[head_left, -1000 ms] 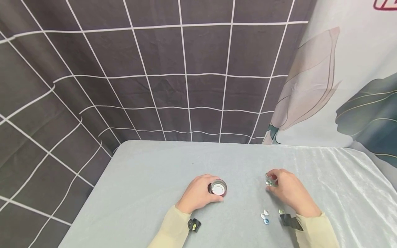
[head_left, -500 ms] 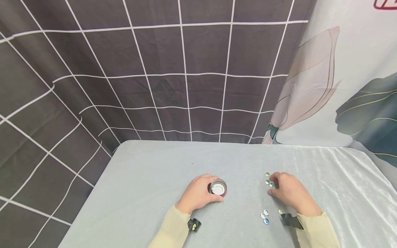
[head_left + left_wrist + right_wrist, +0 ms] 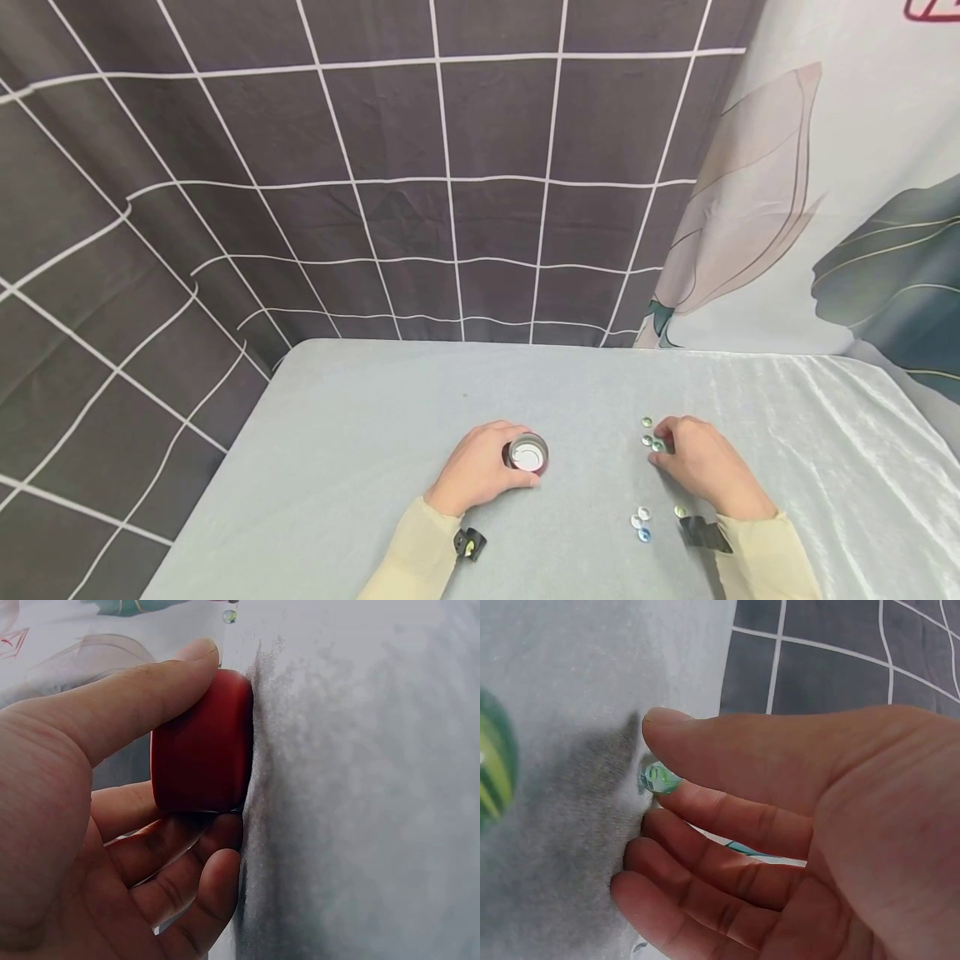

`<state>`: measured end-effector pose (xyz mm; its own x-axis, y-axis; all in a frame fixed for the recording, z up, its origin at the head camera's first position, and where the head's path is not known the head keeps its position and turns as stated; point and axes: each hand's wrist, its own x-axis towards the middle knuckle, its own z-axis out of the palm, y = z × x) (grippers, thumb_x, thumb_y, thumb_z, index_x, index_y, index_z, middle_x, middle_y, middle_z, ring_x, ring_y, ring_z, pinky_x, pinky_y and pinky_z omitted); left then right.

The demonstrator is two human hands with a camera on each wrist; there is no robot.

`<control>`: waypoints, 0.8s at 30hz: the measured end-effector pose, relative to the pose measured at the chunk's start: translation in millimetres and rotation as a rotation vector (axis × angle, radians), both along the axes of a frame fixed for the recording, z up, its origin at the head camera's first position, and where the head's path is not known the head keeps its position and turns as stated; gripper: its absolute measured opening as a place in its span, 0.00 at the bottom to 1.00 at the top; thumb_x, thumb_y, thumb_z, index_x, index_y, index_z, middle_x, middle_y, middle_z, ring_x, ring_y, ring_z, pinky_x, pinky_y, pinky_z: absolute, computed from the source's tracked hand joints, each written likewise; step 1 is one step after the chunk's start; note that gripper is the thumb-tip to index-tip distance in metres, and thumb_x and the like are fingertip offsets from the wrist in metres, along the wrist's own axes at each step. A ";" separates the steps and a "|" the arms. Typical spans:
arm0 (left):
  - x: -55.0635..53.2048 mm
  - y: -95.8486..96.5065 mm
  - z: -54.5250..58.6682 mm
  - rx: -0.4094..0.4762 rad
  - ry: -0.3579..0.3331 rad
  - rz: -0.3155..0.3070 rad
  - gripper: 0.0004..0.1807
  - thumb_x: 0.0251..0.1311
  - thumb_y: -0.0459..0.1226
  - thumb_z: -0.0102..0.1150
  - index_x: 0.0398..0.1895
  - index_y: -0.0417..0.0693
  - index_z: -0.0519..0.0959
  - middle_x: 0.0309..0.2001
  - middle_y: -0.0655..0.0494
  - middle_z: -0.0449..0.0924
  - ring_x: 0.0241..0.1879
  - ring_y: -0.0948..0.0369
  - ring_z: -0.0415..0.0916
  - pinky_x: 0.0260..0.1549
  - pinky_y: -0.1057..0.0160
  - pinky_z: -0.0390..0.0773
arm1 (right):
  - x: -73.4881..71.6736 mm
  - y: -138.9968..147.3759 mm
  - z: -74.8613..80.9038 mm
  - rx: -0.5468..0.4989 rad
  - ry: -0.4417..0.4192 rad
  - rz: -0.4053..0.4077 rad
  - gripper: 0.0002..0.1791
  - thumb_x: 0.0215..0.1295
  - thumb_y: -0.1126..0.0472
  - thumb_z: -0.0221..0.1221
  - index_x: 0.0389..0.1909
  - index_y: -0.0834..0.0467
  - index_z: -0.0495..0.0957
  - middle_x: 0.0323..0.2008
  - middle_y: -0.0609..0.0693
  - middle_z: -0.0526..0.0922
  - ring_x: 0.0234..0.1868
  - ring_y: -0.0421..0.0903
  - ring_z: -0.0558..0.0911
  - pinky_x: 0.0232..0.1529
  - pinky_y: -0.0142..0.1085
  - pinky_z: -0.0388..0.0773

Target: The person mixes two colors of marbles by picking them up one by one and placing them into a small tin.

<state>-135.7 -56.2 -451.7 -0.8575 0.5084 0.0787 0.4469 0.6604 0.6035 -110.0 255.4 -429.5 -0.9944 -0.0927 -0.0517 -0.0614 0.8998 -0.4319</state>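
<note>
My left hand (image 3: 483, 467) grips a small red jar (image 3: 206, 746) with an open top, thumb on one side and fingers on the other. The jar stands on the cloth; a pale bottom shows inside it in the head view. My right hand (image 3: 705, 462) rests low over the cloth, thumb and forefinger apart around a green glass marble (image 3: 660, 778). That marble lies close to the forefinger, with a gap to the thumb; whether it touches cannot be seen. Just beyond lie two more marbles, one yellowish-green (image 3: 647, 422) and one pale green (image 3: 647, 440).
Nearer the front sit two clear marbles (image 3: 643, 513) and a blue marble (image 3: 644, 535), grouped together. Another yellow-green marble (image 3: 680, 511) lies beside the right wrist's black strap (image 3: 703, 534). A pale velvety cloth (image 3: 375, 400) covers the table; a dark checked curtain (image 3: 390, 217) hangs behind.
A second ago my right fingers were at the farthest marble. They have drawn back toward me, leaving it on the cloth, and now stand around the nearer green marble. The left hand stays put.
</note>
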 end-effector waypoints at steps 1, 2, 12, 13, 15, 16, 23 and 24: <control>0.0 -0.1 -0.1 0.000 -0.001 0.000 0.31 0.47 0.48 0.79 0.56 0.51 0.83 0.54 0.59 0.83 0.56 0.60 0.78 0.60 0.59 0.73 | 0.2 -0.2 -0.1 0.001 -0.001 -0.002 0.13 0.54 0.63 0.70 0.38 0.65 0.81 0.27 0.48 0.76 0.30 0.46 0.73 0.35 0.45 0.74; -0.1 -0.1 -0.3 0.000 -0.001 0.001 0.31 0.47 0.48 0.79 0.56 0.51 0.83 0.54 0.59 0.83 0.56 0.60 0.78 0.60 0.59 0.73 | 0.1 -0.3 -0.1 0.002 -0.002 -0.004 0.13 0.54 0.63 0.69 0.37 0.65 0.81 0.27 0.48 0.76 0.30 0.46 0.73 0.34 0.45 0.74; -0.1 -0.7 -0.6 -0.001 -0.003 0.006 0.31 0.47 0.48 0.79 0.57 0.52 0.83 0.55 0.60 0.83 0.57 0.60 0.78 0.60 0.60 0.73 | -1.8 0.1 -1.7 0.019 0.012 -0.002 0.11 0.54 0.63 0.70 0.35 0.64 0.82 0.27 0.49 0.78 0.29 0.46 0.75 0.35 0.48 0.76; -0.1 -0.7 -0.4 -0.002 -0.004 0.006 0.31 0.47 0.48 0.78 0.57 0.52 0.83 0.55 0.60 0.83 0.57 0.60 0.78 0.60 0.60 0.73 | -1.9 0.4 -1.9 0.019 0.013 -0.002 0.11 0.54 0.63 0.70 0.35 0.64 0.82 0.28 0.49 0.80 0.30 0.47 0.76 0.36 0.49 0.77; -0.1 -0.8 -0.2 -0.002 -0.005 0.006 0.31 0.47 0.48 0.78 0.57 0.52 0.83 0.55 0.60 0.83 0.57 0.60 0.78 0.60 0.60 0.73 | -2.1 0.9 -2.1 0.020 0.013 -0.001 0.11 0.53 0.63 0.70 0.35 0.64 0.82 0.29 0.50 0.82 0.31 0.48 0.78 0.38 0.51 0.78; -0.1 -0.8 -0.3 -0.003 -0.005 0.006 0.31 0.47 0.48 0.78 0.57 0.52 0.83 0.55 0.60 0.83 0.57 0.60 0.78 0.60 0.60 0.73 | -2.1 1.1 -2.0 0.020 0.013 -0.001 0.11 0.53 0.63 0.70 0.35 0.64 0.83 0.29 0.51 0.82 0.32 0.49 0.79 0.39 0.52 0.78; 0.5 -1.1 0.5 -0.005 -0.003 0.006 0.31 0.47 0.48 0.78 0.57 0.51 0.83 0.56 0.59 0.83 0.58 0.59 0.77 0.61 0.60 0.73 | -1.6 1.3 -1.4 0.023 0.011 -0.013 0.10 0.53 0.63 0.70 0.34 0.64 0.84 0.30 0.52 0.84 0.32 0.50 0.80 0.39 0.52 0.79; 0.7 -1.1 0.8 -0.004 -0.003 0.006 0.31 0.47 0.48 0.78 0.57 0.51 0.83 0.56 0.58 0.83 0.58 0.59 0.77 0.61 0.60 0.73 | -1.6 1.2 -1.3 0.023 0.009 -0.016 0.10 0.53 0.63 0.70 0.34 0.64 0.84 0.30 0.52 0.84 0.32 0.51 0.81 0.39 0.53 0.79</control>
<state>-135.0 -57.3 -450.9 -0.8608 0.5035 0.0742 0.4411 0.6656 0.6020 -111.6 256.6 -430.8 -0.9961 -0.0757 -0.0451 -0.0506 0.9103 -0.4108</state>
